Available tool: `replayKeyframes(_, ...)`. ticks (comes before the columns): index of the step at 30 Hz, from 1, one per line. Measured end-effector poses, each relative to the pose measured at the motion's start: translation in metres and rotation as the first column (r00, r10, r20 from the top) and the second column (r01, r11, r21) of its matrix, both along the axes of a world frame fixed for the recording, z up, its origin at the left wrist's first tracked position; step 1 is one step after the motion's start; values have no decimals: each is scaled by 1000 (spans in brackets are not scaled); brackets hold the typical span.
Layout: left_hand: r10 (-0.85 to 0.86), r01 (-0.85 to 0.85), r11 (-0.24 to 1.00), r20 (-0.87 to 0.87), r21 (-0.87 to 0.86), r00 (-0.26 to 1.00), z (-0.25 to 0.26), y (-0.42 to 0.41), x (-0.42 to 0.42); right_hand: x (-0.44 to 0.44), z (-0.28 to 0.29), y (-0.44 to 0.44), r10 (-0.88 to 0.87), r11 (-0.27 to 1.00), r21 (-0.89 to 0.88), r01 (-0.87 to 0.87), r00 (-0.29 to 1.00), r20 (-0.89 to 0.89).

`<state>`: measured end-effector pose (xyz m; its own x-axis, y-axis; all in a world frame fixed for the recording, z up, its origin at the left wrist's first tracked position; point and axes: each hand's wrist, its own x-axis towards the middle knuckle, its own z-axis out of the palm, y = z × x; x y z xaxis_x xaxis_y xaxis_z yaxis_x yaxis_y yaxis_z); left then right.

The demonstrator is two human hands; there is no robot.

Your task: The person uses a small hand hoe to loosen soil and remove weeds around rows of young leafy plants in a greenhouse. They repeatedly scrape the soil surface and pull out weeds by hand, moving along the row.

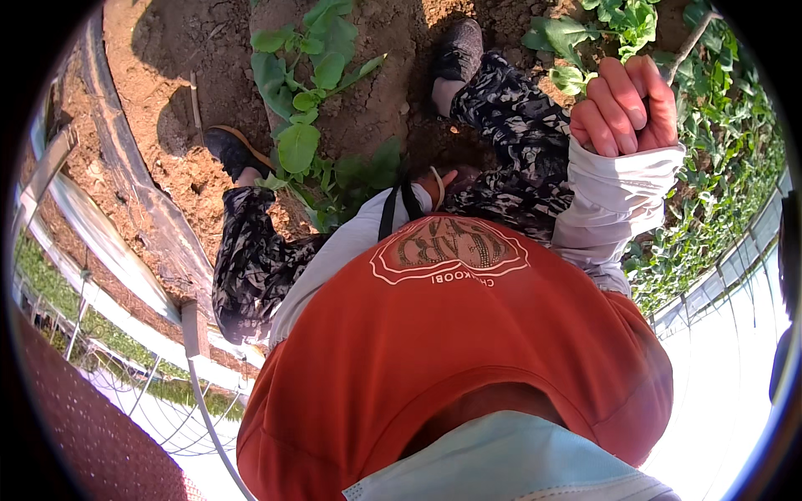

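Observation:
My right hand (623, 106) is raised at the upper right with its fingers curled towards the palm, in a white sleeve. A thin stick (692, 44) runs up from behind its edge; whether the hand grips it is hidden. Low between my knees is my left hand (438, 185), shaded and mostly hidden by my sleeve and shirt. A pale narrow band lies across it, and black straps (398, 206) hang over the forearm. Just left of that hand, broad-leaved green plants (307, 134) grow in the brown soil.
My shoes (458, 50) stand on the soil, either side of the plants. More leafy plants (720, 188) grow along the right. A dark sheet-like strip (135, 163) runs down the left, beside a wooden post (194, 329) and the curved frame of a greenhouse.

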<state>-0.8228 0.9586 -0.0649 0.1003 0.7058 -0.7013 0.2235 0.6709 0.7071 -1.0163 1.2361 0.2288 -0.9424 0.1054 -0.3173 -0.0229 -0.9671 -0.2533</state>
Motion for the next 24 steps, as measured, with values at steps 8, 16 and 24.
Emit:
replayKeyframes(8,-70,76,995,-98,61,993,40,16,-50,-2,55,-1,-141,962,259,85,968,206)
replayKeyframes(16,213,-212,977,-37,30,976,127,25,-131,94,55,101,-470,643,732,226,871,145)
replayKeyframes(24,706,-473,666,-283,576,650,220,66,-151,266,12,175,-735,515,852,-97,461,497)
